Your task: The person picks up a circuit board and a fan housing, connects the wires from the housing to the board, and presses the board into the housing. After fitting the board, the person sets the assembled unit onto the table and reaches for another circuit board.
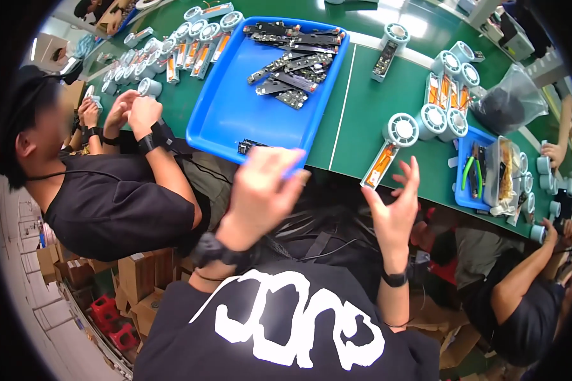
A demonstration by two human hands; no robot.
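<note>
A pale blue handheld fan [402, 130] lies on the green table in front of me, its handle uncovered to show an orange part inside. Beside the lower end of that handle is my right hand [395, 206], fingers spread and thumb close to the handle's tip; whether the thumb touches it I cannot tell. My left hand [264, 190] is smeared by motion at the near edge of the blue tray [225, 105]. Just beyond it, inside the tray, lies a small black circuit board [251, 146]. Several black circuit-board strips [295, 63] are heaped at the tray's far end.
Another fan [388, 51] stands apart at the back. More fans [450, 95] cluster at the right, near a clear plastic bag [511, 101]. A small blue bin [467, 171] holds green-handled pliers [470, 174]. Co-workers sit at my left [108, 203] and right [521, 298].
</note>
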